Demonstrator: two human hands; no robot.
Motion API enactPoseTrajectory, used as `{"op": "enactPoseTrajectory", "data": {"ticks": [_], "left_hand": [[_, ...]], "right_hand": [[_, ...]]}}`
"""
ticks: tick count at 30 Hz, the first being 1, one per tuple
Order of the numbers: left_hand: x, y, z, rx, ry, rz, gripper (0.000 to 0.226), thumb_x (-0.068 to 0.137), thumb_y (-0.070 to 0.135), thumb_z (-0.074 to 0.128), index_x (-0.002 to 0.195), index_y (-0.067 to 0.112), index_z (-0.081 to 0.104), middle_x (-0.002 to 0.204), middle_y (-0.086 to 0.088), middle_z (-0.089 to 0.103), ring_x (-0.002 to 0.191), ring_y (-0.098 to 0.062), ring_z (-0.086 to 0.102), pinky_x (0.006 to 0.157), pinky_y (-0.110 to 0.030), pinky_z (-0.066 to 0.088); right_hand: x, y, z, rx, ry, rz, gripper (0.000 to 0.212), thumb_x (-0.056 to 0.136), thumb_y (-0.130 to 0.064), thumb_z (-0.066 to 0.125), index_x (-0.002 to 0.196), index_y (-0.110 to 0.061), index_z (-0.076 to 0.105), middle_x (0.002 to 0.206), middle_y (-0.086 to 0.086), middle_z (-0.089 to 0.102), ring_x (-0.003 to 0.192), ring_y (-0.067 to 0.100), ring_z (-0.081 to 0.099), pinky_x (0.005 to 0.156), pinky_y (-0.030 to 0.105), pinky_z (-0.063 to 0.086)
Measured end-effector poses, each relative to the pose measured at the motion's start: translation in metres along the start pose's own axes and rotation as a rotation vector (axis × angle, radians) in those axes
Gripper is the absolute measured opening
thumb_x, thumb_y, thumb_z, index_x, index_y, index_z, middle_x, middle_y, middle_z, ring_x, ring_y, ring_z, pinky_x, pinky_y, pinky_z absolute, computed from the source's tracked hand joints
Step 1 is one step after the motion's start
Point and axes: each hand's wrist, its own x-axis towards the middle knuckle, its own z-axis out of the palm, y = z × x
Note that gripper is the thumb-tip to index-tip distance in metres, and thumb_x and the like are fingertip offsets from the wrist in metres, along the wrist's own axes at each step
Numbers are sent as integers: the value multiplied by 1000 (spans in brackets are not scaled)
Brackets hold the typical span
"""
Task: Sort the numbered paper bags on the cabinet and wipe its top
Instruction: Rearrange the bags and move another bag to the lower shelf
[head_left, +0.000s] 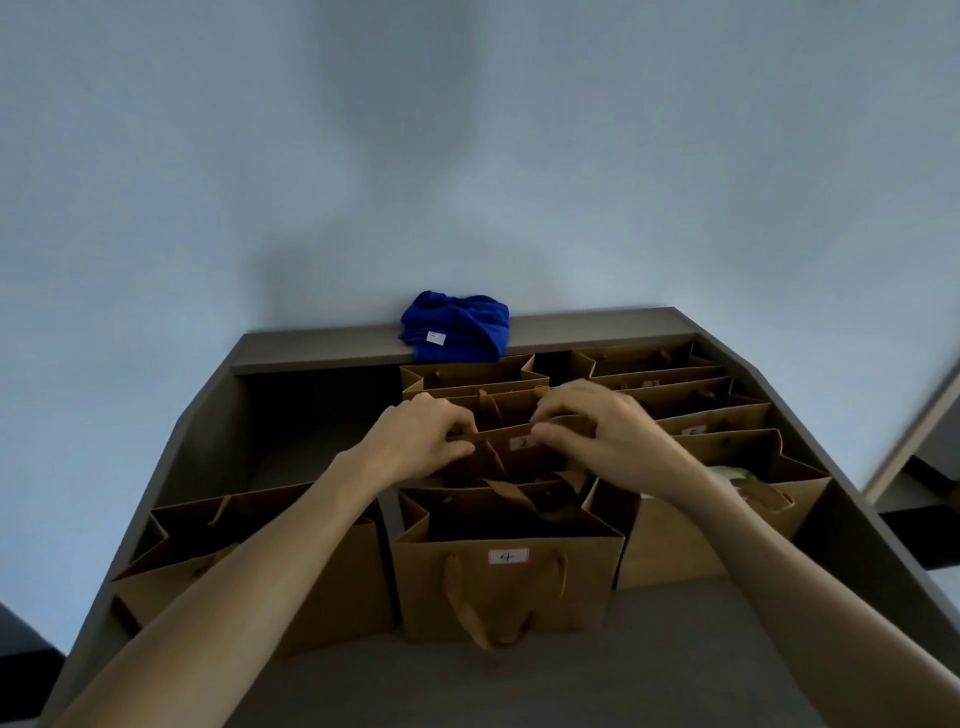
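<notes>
Now | left hand (415, 441) pinches paper bag (519, 457) rim (label unclear); right hand (592, 426) pinches same rim

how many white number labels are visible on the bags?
4: one on the front centre bag, one on the held bag behind it, two in the right row. More may be hidden.

Both forearms cut off by the bottom edge. Fingers (457, 428) of the left hand (415, 441) tucked behind the rim of the brown paper bag with a white label (519, 447), hidden there. Label digit on that bag too small to read surely. Behind it, labels on the right-hand row of brown paper bags (696, 421) blurred, unreadable. Pale greenish contents (732, 475) right of that bag mostly hidden. Grey worktop (675, 649) cropped below.
</notes>
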Motion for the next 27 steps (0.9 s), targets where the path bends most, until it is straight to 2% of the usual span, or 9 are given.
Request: {"op": "enactPoseTrajectory", "data": {"ticks": [3,6,8,10,12,14,20,25,27], "left_hand": [[-15,-4,-5,9,-27,1,12,91,36,61,102,36,66,96,13,68,85,-1,64,81,-28,56],[-32,-7,-12,3,-65,17,14,91,32,61,103,34,68,98,14,68,85,2,64,82,-23,55],[-42,-8,-16,9,-83,33,17,91,30,62,106,32,69,102,15,68,90,3,63,85,-23,54],[-48,-8,-19,15,-108,48,19,92,29,62,110,30,69,107,15,69,95,2,64,88,-23,53],[-50,-7,-22,12,-128,61,21,92,28,61,112,29,69,110,14,69,96,3,64,89,-22,52],[-51,-6,-24,6,-147,76,22,93,28,61,114,28,68,110,14,69,96,3,64,89,-21,52],[-52,-6,-28,2,-245,117,24,93,31,59,116,29,67,112,14,68,98,3,62,88,-15,50],[-48,-6,-30,21,-272,125,24,94,34,58,116,31,66,114,15,67,101,3,61,92,-21,50],[-45,-6,-30,53,-248,130,25,94,36,56,117,31,65,114,15,66,100,3,62,88,-19,51]], "right_hand": [[15,12,-5,-30,138,90,18,96,-32,61,112,-26,65,120,-7,57,107,6,54,92,27,50],[24,23,-5,-92,124,184,29,95,-32,62,123,-24,61,128,1,54,112,16,53,94,33,51],[27,27,-4,-140,18,199,32,96,-32,62,126,-23,61,128,0,55,109,13,54,91,28,49],[29,27,0,-165,-73,168,26,97,-29,61,121,-21,65,117,-3,63,98,6,59,87,25,52],[31,26,4,-171,-118,149,20,97,-27,61,114,-20,69,102,-7,67,85,2,63,82,22,55],[33,24,6,-174,-120,126,18,97,-25,62,110,-19,72,96,-7,68,80,2,64,74,15,51],[29,17,4,-225,-167,-6,12,94,-26,65,101,-20,72,92,-12,61,82,1,59,71,11,46],[30,21,1,-203,-178,-1,12,95,-24,64,101,-18,73,90,-14,60,81,0,59,70,9,45],[34,22,2,-191,-180,12,13,96,-24,62,102,-18,72,90,-13,61,81,2,61,70,10,45]]}}
